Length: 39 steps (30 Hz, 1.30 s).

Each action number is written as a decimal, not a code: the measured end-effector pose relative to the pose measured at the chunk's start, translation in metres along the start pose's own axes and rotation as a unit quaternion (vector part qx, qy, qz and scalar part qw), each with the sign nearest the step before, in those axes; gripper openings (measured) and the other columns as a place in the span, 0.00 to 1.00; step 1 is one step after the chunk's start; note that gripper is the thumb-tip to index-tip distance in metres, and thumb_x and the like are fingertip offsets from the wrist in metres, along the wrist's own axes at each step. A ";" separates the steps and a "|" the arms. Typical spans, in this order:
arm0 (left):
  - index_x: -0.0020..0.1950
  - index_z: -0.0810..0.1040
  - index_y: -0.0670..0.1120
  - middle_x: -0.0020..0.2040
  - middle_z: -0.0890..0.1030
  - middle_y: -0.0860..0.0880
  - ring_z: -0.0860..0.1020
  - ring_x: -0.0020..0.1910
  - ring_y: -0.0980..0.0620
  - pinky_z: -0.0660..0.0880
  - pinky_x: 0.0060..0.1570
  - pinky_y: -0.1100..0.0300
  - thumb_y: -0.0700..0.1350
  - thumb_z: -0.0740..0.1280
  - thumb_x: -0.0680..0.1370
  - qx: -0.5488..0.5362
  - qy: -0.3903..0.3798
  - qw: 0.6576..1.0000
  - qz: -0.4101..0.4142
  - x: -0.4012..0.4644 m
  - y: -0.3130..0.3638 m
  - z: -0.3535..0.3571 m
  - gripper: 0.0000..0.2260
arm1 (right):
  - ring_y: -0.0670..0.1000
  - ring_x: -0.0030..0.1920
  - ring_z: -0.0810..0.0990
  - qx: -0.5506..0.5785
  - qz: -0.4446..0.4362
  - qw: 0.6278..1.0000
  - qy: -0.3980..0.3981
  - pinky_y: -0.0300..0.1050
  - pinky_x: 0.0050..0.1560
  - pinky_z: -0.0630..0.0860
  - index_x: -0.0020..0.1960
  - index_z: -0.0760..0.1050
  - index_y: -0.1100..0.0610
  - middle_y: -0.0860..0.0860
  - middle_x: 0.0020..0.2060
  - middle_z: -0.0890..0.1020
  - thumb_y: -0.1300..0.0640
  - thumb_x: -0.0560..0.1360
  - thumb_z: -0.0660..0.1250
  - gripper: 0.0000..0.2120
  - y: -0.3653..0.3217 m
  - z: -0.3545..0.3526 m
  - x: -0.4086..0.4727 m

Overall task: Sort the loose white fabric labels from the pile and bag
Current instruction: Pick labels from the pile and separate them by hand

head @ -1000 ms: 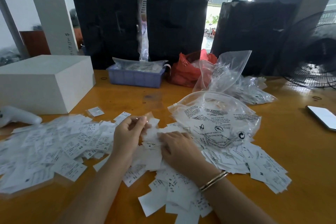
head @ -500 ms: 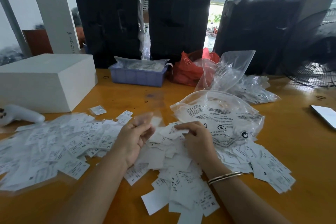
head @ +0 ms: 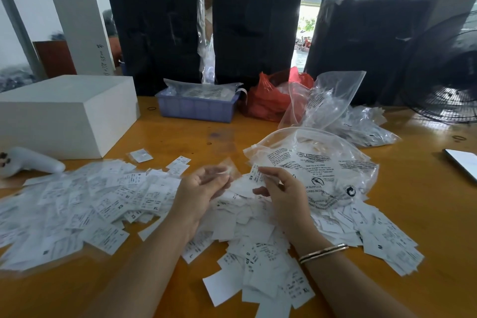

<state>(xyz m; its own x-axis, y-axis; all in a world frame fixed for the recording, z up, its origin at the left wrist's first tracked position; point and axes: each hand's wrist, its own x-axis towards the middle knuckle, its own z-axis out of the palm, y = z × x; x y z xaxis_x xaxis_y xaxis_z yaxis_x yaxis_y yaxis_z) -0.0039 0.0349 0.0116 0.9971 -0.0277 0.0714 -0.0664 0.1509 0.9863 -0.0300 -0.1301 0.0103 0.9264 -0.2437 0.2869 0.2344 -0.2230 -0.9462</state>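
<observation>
Both hands hovered over the middle of a wide pile of white fabric labels [head: 247, 227] that spread across the lower half of the frame on the orange-brown wooden table [head: 426, 214]. The right hand [head: 286, 196], a thin gold bangle [head: 322, 253] at its wrist, pinched one label marked "XS" [head: 255, 175] between thumb and forefinger, lifted just above the heap; its other fingers curled loosely below. The left hand [head: 201, 191] sat just left of it, palm turned up and fingers curled round a small, blurred piece of clear or white material [head: 224, 169] at its fingertips; what exactly it held I could not tell. The two hands were close together but not touching.

Right behind the right hand, at centre right, lay a clear plastic bag with black warning print [head: 317, 162], its lower edge resting on the labels. More labels, printed with sizes such as XS and XL, fanned out to the lower left, and others lay under and right of the bag.

Further back stood a blue plastic tray [head: 196, 108], a red plastic bag [head: 268, 100] and more clear bags [head: 348, 116] at upper right. A white box [head: 67, 111] sat at the left edge, with a white handheld device [head: 31, 162] just below it.
</observation>
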 end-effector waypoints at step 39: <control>0.50 0.80 0.53 0.43 0.84 0.58 0.82 0.43 0.60 0.76 0.40 0.70 0.44 0.72 0.72 0.102 -0.076 0.986 0.105 -0.004 -0.001 0.003 0.09 | 0.41 0.28 0.77 0.047 -0.065 0.995 -0.063 0.33 0.32 0.72 0.54 0.77 0.46 0.43 0.27 0.79 0.66 0.76 0.65 0.16 -0.003 0.001 -0.007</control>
<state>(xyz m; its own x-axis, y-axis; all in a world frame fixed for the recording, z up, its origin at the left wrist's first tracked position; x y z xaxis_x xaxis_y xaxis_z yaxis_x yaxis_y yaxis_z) -0.0078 0.0318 0.0107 0.9442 -0.1661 0.2844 -0.2933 -0.0315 0.9555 -0.0363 -0.1265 0.0105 0.9143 -0.0974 0.3932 0.3763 -0.1551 -0.9134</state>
